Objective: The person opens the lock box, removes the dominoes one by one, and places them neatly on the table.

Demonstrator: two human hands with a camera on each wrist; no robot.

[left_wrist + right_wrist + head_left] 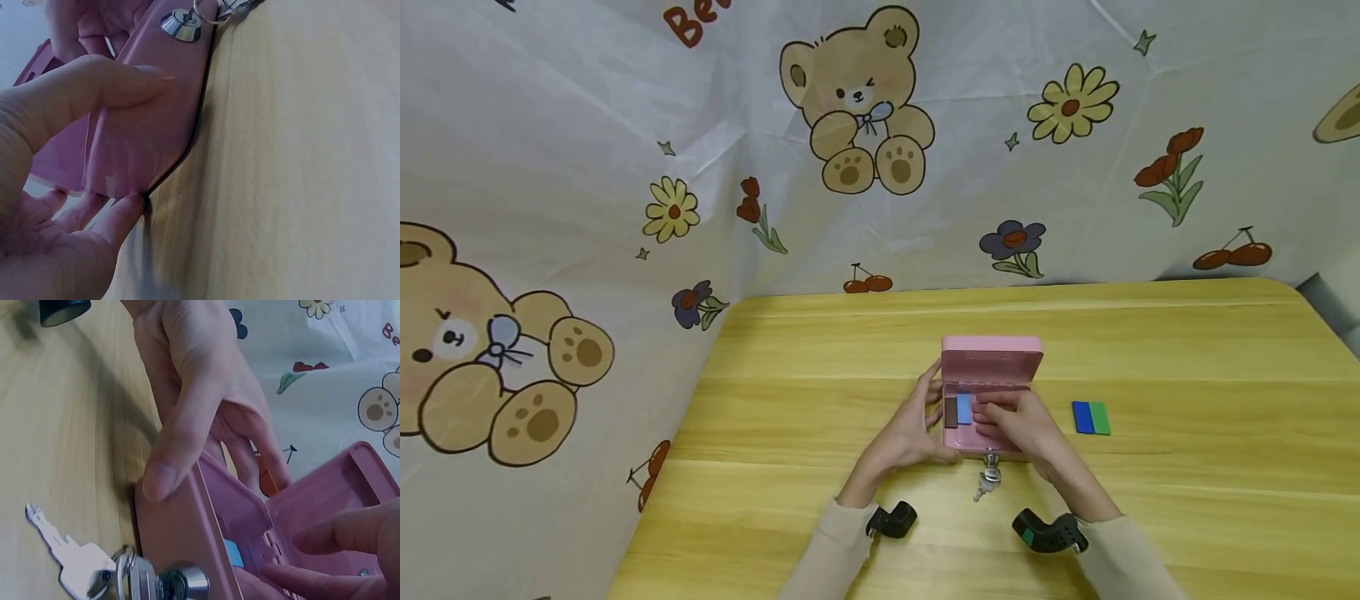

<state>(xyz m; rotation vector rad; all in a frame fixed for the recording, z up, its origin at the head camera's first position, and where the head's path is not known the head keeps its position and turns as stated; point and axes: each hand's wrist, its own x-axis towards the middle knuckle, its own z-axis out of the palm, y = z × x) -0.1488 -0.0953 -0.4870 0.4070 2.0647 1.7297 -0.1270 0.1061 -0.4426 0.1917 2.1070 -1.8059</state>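
A pink metal cash box (pixel 957 446) stands on the table with its lid (pixel 992 367) raised. My left hand (pixel 910 429) grips its left side, thumb (pixel 125 81) along the front wall and fingers on the side and lower corner. My right hand (pixel 1018 421) reaches inside, fingers fairly straight and spread, the lower fingertips partly hidden by the front wall. Beside them lies a light blue tile (pixel 963 408); a brown tile (pixel 951 412) is left of it, along the wall. Keys (pixel 84 565) hang on a ring from the front lock (pixel 181 25).
On the table right of the box, a dark blue tile (pixel 1082 417) and a green tile (pixel 1100 418) lie side by side. The wood-grain table (pixel 820 367) ends at a cloth (pixel 970 175) printed with bears and flowers. Black wrist cameras (pixel 892 520) sit at both sleeves.
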